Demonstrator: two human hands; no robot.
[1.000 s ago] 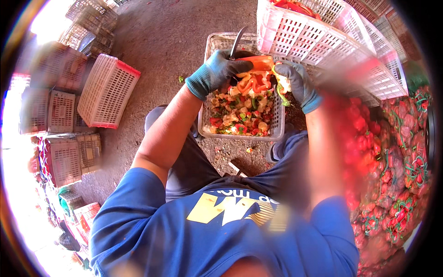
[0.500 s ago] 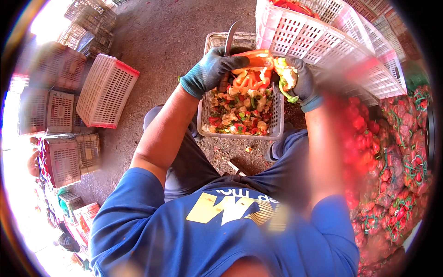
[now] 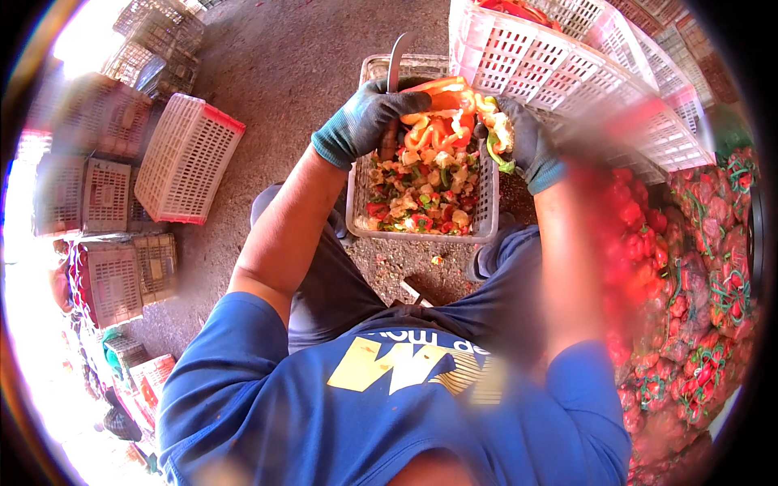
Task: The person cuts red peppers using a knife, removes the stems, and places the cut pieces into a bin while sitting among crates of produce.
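Seated over a low crate [image 3: 489, 215] of scraps [image 3: 425, 198], a person in gloves works on an orange-red pepper [image 3: 446, 99]. The left hand [image 3: 366, 117] is closed, pinching the pepper's near end with thumb and fingers while also gripping a knife [image 3: 395, 63], its curved blade rising away from the body. The right hand [image 3: 531, 147] pinches the pale, seedy core [image 3: 500, 134], fingers curled behind it.

The pepper is held above the far part of the crate, between the hands. Its long axis runs roughly left to right across the body, the cut, open end facing right, toward the core. The core's green stem points down toward the wearer; whether core and flesh are touching is hard to tell.

The step in hand looks like parting core from flesh. The next move would call for a steady left pinch, the blade clear of the right fingers. Beyond, to the right, stands a tall white crate [image 3: 539, 65]; red peppers [image 3: 636, 235] are heaped beside the right arm.
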